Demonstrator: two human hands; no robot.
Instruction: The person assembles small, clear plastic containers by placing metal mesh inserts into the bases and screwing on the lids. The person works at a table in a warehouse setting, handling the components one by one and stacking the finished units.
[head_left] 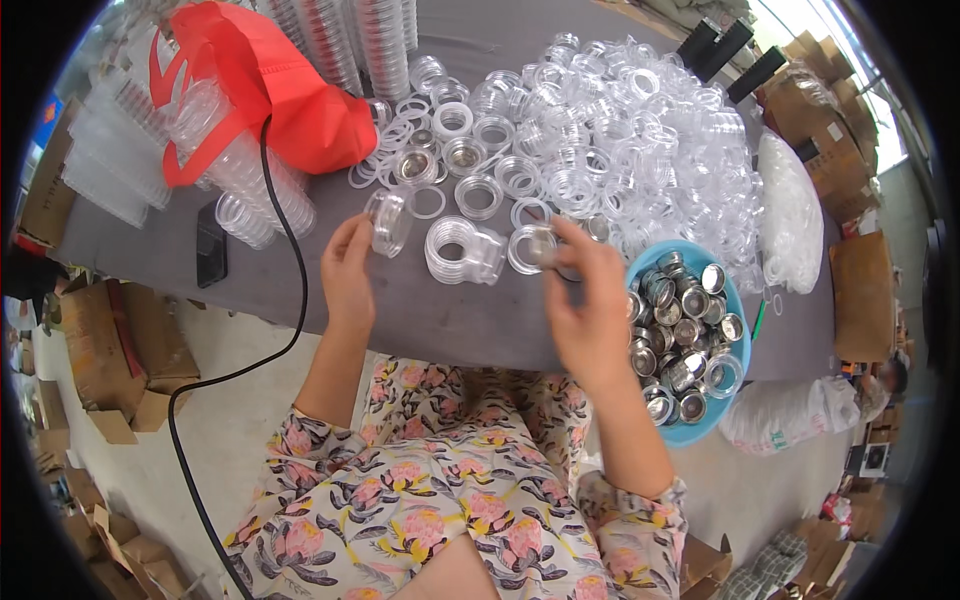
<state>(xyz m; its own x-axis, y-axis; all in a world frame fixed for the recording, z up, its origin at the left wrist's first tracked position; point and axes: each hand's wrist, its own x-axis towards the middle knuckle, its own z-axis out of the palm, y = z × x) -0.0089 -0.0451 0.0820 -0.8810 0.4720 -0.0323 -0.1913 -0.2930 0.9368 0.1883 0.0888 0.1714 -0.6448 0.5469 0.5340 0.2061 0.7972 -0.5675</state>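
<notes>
Pinching a clear round plastic piece [391, 222], left hand [347, 268] hovers; blurred right hand [592, 312], can't tell; blue basin [690, 434] holds metal cups [686, 333].

Pretty sure this is a small workshop, the hand-assembly kind: the cloth-covered table [445, 332] is swamped with loose plastic parts [650, 150], plus tall stacks [385, 50] of clear pieces, and there's a blue tub [693, 434] full of little metal cups [688, 330] at its edge. Open cardboard boxes [130, 345] sit on the bare floor [235, 345], and more cartons [862, 300] are piled up over on the right.
</notes>
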